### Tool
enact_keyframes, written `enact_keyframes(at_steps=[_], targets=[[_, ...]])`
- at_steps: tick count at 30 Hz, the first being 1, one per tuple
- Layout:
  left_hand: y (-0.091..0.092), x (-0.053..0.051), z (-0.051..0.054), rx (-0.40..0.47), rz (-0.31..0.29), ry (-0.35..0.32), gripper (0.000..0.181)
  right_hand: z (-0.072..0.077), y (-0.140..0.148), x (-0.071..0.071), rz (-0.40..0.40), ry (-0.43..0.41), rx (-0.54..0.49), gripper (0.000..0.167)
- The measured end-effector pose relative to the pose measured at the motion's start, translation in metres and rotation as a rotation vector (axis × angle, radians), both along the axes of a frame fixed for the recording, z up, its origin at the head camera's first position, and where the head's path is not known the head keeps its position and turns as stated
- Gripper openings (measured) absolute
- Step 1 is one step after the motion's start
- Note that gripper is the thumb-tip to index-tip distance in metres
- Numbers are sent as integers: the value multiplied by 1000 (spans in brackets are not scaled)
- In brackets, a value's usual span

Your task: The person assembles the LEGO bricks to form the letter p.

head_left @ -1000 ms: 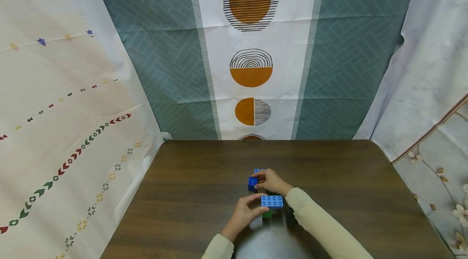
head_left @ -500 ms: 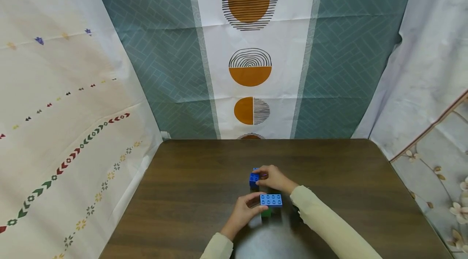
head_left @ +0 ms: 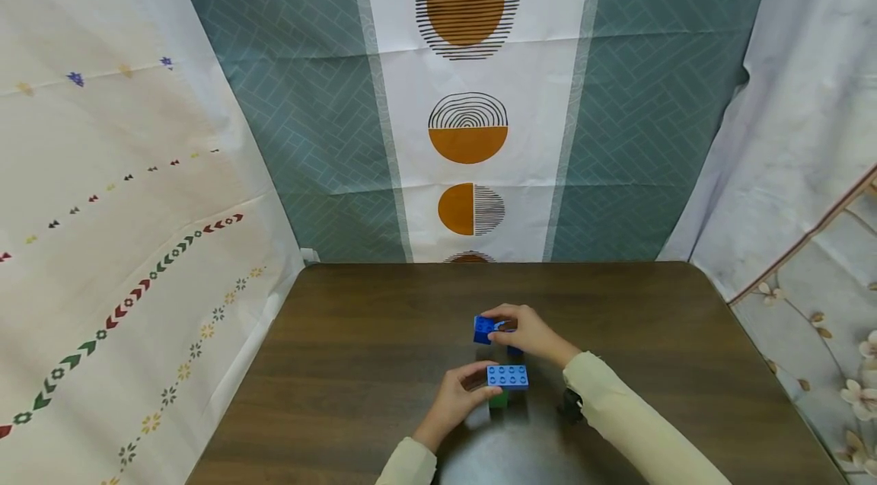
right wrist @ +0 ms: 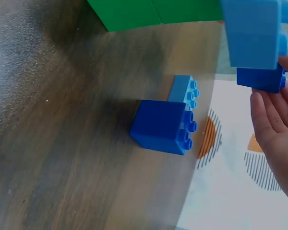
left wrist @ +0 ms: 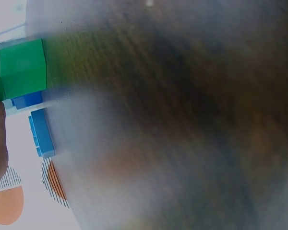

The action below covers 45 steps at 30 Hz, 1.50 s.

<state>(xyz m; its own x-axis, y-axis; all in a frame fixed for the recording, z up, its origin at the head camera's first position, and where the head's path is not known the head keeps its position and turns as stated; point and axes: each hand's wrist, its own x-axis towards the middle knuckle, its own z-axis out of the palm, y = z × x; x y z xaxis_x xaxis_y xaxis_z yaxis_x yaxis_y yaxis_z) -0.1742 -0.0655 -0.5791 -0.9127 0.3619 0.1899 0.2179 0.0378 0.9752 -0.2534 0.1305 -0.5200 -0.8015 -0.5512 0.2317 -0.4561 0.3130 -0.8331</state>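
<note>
In the head view my left hand (head_left: 455,401) grips the left end of a stack: a light blue building brick (head_left: 507,377) on top, green bricks (head_left: 499,399) beneath. The green part (left wrist: 23,69) also shows in the left wrist view. My right hand (head_left: 530,334) pinches a dark blue brick (head_left: 483,330) between thumb and fingers, held up off the table behind the stack. In the right wrist view that brick (right wrist: 260,79) is partly covered by the stack's light blue brick (right wrist: 252,36).
A second dark blue brick (right wrist: 158,125) and a light blue brick (right wrist: 180,89) stand on the brown table (head_left: 370,363), beyond the stack. Patterned cloth (head_left: 308,127) hangs behind the table's far edge.
My right hand has moved away from me and slightly right with the dark blue brick, uncovering part of the other dark blue brick. The left hand and its stack have stayed nearly still.
</note>
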Motion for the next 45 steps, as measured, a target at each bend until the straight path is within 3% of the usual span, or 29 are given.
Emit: enact_keyframes(at_steps=[6,11,15,22,26,31,38,45], targets=[[0,0,0,-16,-4,39,32,5,8,9,-22,37,-4,38],[-1,-1,0,-20,5,-20,32,10,11,19,-21,43,-37,37],[0,0,0,-17,9,-31,32,25,12,32,-17,24,-60,37],[0,12,31,2,-1,-31,30,45,16,53,-4,2,-87,37],[0,12,30,10,-2,-33,31,53,16,63,4,13,-88,35],[1,11,28,27,-5,-44,31,47,18,68,16,49,-76,33],[1,12,28,39,-8,-51,31,18,22,62,38,33,-82,34],[0,12,30,25,-6,-51,31,10,24,63,84,11,-123,34]])
